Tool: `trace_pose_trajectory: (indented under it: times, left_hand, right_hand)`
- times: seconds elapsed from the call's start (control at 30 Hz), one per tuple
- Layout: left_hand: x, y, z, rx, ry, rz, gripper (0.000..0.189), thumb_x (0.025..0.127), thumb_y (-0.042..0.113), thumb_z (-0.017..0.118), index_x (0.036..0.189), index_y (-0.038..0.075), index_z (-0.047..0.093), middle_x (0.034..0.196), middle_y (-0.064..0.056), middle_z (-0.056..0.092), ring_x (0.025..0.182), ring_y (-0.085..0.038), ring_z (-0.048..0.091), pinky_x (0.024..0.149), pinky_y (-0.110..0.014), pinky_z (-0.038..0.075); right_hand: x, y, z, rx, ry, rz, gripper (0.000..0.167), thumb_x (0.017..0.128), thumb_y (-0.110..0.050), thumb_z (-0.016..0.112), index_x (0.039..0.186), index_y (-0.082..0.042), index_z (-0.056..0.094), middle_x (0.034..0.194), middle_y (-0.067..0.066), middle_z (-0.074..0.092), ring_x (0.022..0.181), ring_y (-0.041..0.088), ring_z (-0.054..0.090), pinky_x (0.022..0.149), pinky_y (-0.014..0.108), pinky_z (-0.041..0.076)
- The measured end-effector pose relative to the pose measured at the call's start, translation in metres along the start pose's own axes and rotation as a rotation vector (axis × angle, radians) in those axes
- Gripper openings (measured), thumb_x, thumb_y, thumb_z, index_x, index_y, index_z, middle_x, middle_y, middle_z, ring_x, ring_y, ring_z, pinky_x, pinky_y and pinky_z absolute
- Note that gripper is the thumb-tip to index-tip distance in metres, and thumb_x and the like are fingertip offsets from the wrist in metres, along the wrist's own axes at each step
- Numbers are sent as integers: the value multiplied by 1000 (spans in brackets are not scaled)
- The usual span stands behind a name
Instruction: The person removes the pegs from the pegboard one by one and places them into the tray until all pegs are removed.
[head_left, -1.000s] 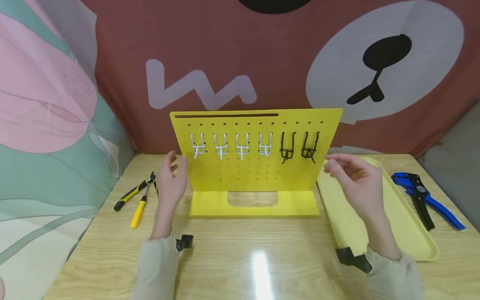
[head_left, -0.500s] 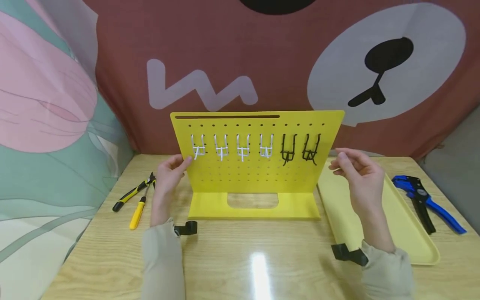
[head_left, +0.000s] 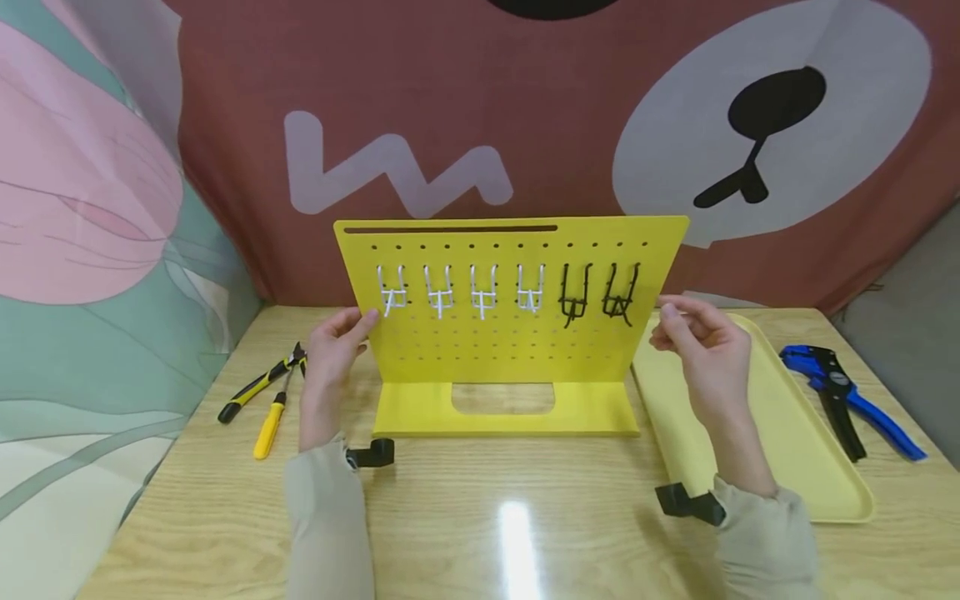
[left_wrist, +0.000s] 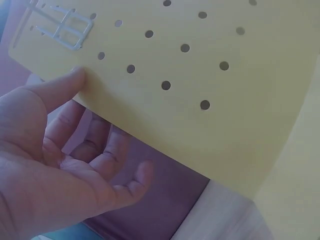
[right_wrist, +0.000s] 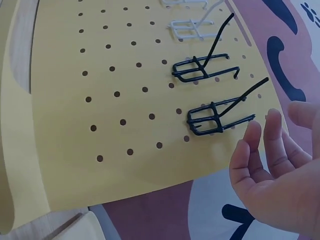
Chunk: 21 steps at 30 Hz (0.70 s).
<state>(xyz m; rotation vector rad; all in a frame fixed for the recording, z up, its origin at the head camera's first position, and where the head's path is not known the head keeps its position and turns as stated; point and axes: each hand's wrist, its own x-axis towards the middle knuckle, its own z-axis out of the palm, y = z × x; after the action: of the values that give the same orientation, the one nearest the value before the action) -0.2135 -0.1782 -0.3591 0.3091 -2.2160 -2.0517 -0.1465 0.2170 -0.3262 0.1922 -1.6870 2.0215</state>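
Note:
A yellow pegboard stands upright on its base, with several white wire hooks and two black wire hooks hanging in a row. My left hand pinches its left edge; in the left wrist view the thumb lies on the front face and the fingers curl behind. Beside the right edge, my right hand holds nothing, its fingers loosely bent. The right wrist view shows those fingers close to the edge, near the outermost black hook.
Yellow-and-black pliers and a yellow-handled screwdriver lie on the wooden table to the left. On the right, a pale yellow tray extends beneath my right hand, with a blue-and-black wire stripper beyond it. A printed cloth hangs behind.
My left hand has come against the pegboard's left edge and now pinches it. The right hand moved slightly away from the right edge, then back toward it.

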Motion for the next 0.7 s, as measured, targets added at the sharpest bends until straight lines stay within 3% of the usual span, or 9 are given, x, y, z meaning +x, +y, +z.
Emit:
trace_pose_trajectory:
  times: [0.27,0.7]
  left_hand:
    - [-2,1,-2,-23,-4,18,14,89,28,70,95,16,69,83,13,62,84,-9,55,77,-28,45]
    - [-1,0,0,8,-2,6,25,90,31,69,103,10,67,87,11,61,86,-10,53,82,-33,46]
  right_hand:
    - [-1,7,7,-66,-89,19,22,92,-2,62,105,15,62,69,2,67,63,13,62,63,21,54]
    - [-3,14,10,-131,-166,23,23,93,-2,61,108,16,61,79,7,69,66,14,64,62,22,54]
